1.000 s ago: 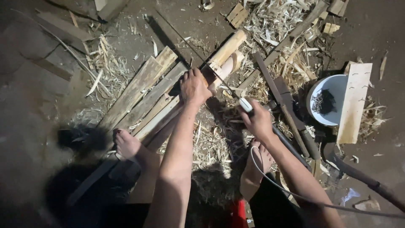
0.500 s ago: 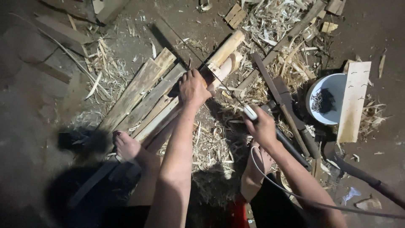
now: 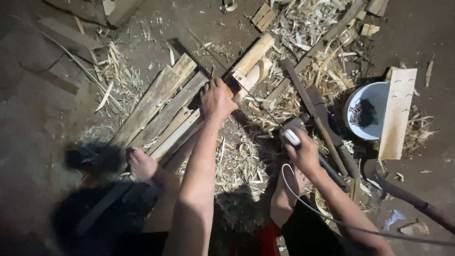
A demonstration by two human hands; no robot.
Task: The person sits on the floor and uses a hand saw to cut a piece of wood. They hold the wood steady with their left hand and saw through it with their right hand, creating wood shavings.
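A pale, round wooden billet (image 3: pixel 250 66) lies slanted across flat planks, its near end pinned down; a thin-bladed handsaw with a white handle (image 3: pixel 290 136) crosses that end diagonally

no packages, labels, signs or screens anywhere here, closest thing is a crumpled scrap of clear plastic wrap (image 3: pixel 392 219) on the dirt floor (image 3: pixel 28 118) at lower right

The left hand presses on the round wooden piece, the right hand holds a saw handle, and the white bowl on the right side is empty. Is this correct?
Not quite: the white bowl is not empty; the head view shows dark material inside. The left hand does press on the round wooden piece, and the right hand holds the saw handle.
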